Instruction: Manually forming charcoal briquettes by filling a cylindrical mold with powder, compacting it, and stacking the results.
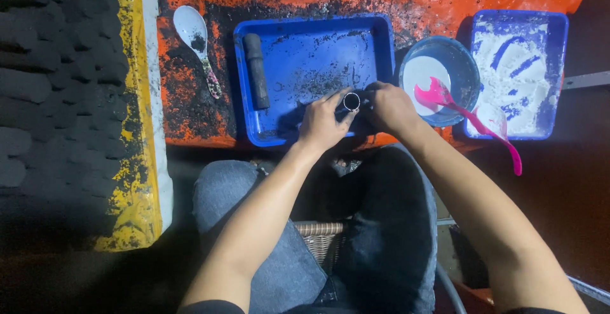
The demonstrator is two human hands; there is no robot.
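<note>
My knees in grey-blue jeans (286,238) fill the bottom of the view, with a bit of woven wicker seat (321,234) showing between them. Past them my two forearms reach forward and meet over the near edge of the blue tray (311,41), whose floor is smeared with black powder. My left hand (323,123) and my right hand (389,107) are closed from both sides around a small dark cylinder (351,102) — its round open mouth, ringed in pale metal, faces up at me. The fingertips of both hands pinch its sides, the left fingers curled over the rim from one side and the right fingers bunched against the other. A black rod (256,69) lies lengthwise in the left part of the tray, well apart from my hands. Left of the tray, on the orange sheet (190,92) dusted black, rests a white spoon (196,41) with a dab of black in its bowl. To my right stands a blue bowl (467,66) of white paste with a pink spoon (470,117) leaning out of it — beyond that, a second blue tray (559,73) of white powder. On my far left lie rows of dark moulded lumps (57,85).
</note>
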